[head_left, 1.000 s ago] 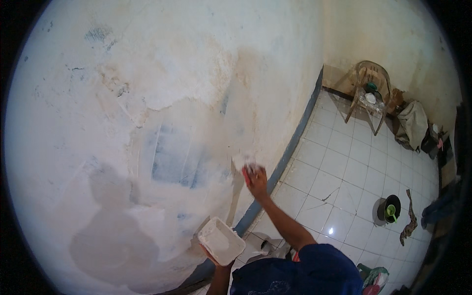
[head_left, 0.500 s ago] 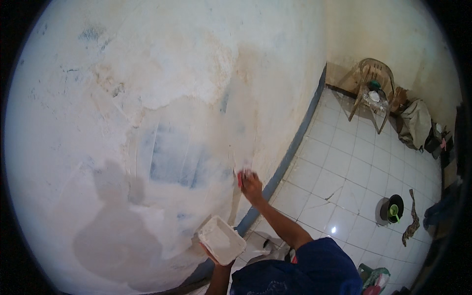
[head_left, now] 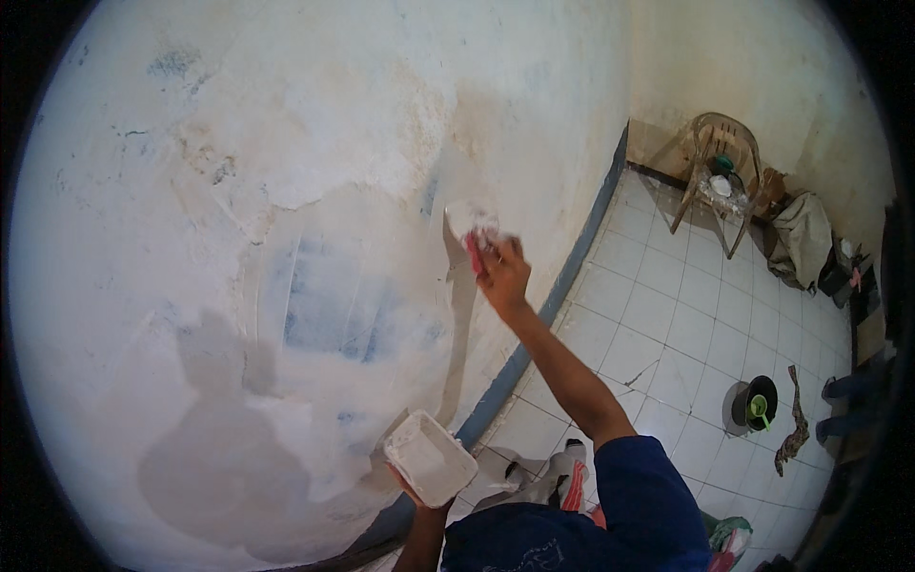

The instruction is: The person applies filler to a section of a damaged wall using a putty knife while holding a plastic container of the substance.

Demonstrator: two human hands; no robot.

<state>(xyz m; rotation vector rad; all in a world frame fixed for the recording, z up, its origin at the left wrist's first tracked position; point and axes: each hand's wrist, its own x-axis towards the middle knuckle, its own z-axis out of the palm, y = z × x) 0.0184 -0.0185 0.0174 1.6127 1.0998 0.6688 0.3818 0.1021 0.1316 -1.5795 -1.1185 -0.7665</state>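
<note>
My right hand (head_left: 507,276) is closed around the red handle of a putty knife (head_left: 474,246), arm stretched out to the wall (head_left: 362,143). Its pale, smeared blade is up at the plaster; motion blurs it, so I cannot tell how much of the edge touches. Low down near the wall, my left hand (head_left: 431,515) grips a white rectangular tub (head_left: 401,474) from beneath. Whitish paste coats the inside of this tub. On the wall, smooth whitish plaster surrounds a bluish patch (head_left: 329,296), with rough, flaking areas above and to the left.
A blue-grey baseboard (head_left: 562,291) runs between the wall and white floor tiles (head_left: 658,334). A dirty chair (head_left: 724,162) holding several items stands in the far corner, beside a draped cloth (head_left: 803,238). A black bucket (head_left: 760,391) with a green dipper and a twisted rag (head_left: 793,434) lie right. Someone's legs (head_left: 843,410) show at the right edge.
My right hand has moved up along the wall with the putty knife, and the arm is more outstretched. The left hand and tub have barely moved. More of the other person's legs shows.
</note>
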